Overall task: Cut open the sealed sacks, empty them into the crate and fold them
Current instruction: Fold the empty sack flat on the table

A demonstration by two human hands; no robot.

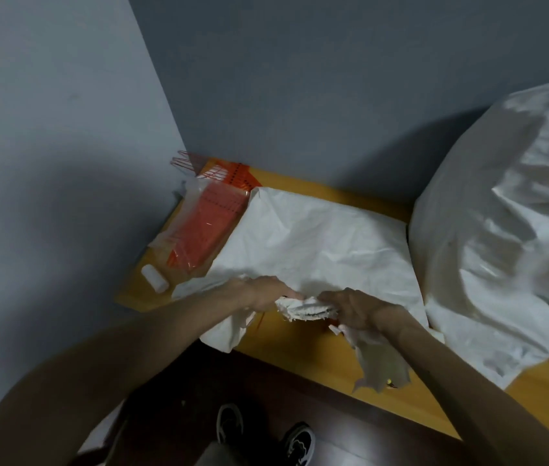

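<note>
A flat white woven sack [316, 240] lies across the wooden table [300, 348]. Its near end is bunched into a frayed gather [306, 309] at the table's front edge. My left hand [259, 294] grips the gather from the left and my right hand [360, 309] grips it from the right. Loose white sack material [380, 364] hangs below my right hand over the table edge. A large, full white sack [508, 223] stands at the right, leaning on the wall. No cutting tool or crate is visible.
A clear plastic bag of orange mesh items [202, 223] lies at the table's back left corner, with red wire pieces [187, 163] behind it. A small white roll [154, 278] rests near the left edge. Grey walls close in behind and left. My shoes [266, 435] stand on dark floor.
</note>
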